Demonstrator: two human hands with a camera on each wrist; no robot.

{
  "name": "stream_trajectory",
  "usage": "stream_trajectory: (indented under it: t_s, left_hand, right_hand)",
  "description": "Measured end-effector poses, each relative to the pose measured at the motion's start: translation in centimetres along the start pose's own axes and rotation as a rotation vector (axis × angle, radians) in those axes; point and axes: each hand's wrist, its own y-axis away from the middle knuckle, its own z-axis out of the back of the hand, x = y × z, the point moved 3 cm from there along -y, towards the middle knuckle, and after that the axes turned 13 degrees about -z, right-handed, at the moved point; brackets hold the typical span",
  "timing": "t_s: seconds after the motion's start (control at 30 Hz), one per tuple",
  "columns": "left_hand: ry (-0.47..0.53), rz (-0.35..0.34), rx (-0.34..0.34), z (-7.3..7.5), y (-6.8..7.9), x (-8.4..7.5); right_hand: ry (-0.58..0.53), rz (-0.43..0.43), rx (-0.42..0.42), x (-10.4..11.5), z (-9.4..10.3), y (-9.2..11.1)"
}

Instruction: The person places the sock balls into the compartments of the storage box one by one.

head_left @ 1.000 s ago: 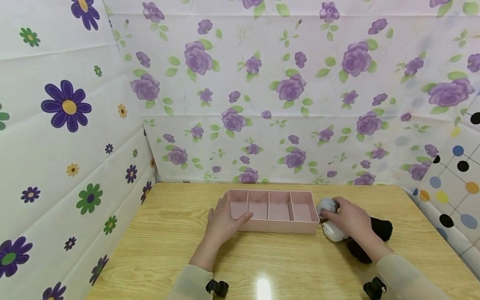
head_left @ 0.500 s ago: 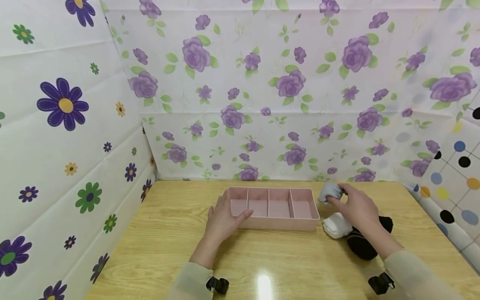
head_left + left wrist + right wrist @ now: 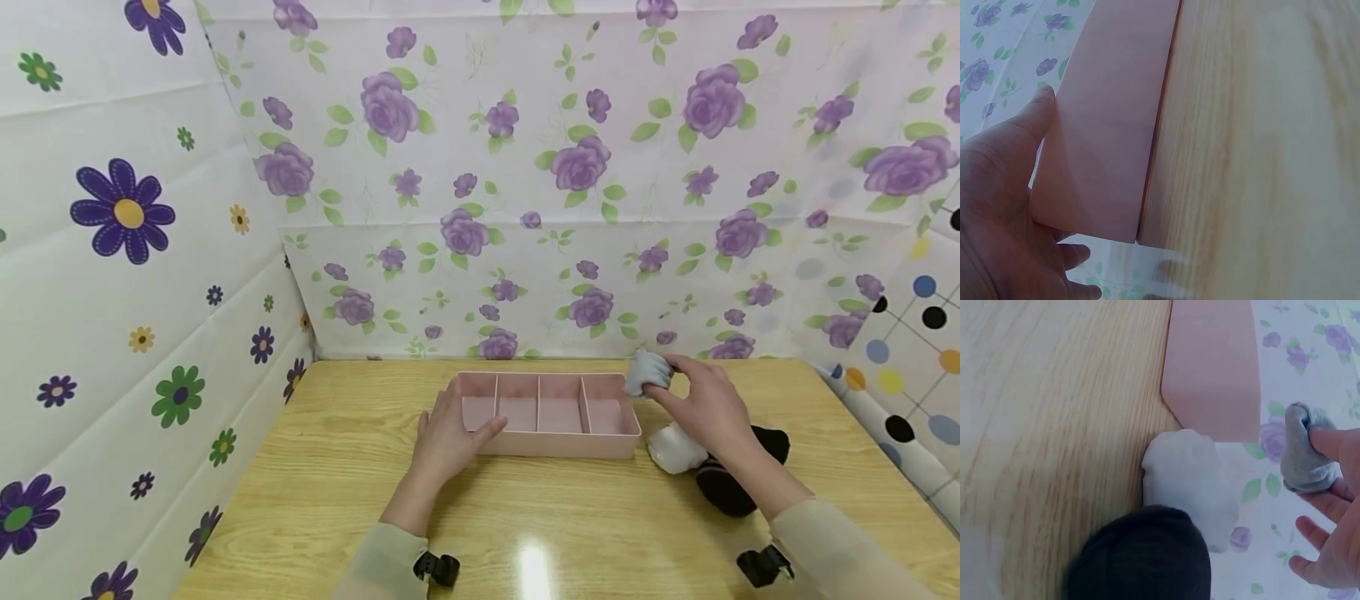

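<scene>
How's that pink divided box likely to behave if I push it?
The pink divided box looks stiff, given its straight walls. Low and wide, it will probably slide rather than tip. Its bare visible compartments suggest little weight.

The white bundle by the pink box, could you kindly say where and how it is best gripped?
Probably pinch the white bundle across its rounded middle from above, thumb on the near side, since the pink box stands close on its left and a black bundle crowds its right.
</scene>
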Motion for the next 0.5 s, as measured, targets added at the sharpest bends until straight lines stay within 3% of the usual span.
stream_trajectory:
  t_s: [0.2,0.37,0.5]
  left_hand:
    - [0.007,0.003,0.001,0.0,0.0,0.0]
    - [0.005,0.002,0.001,0.0,-0.1,0.0]
    - [0.0,0.005,0.005,0.0,0.0,0.1]
  right_hand:
    - [-0.047,0.075,-0.014,0.9,-0.4,0.0]
    - [-0.059,0.132,0.069,1.7,-1.0,-0.2]
    - [-0.036,0.125,0.127,2.6,-1.5,-0.3]
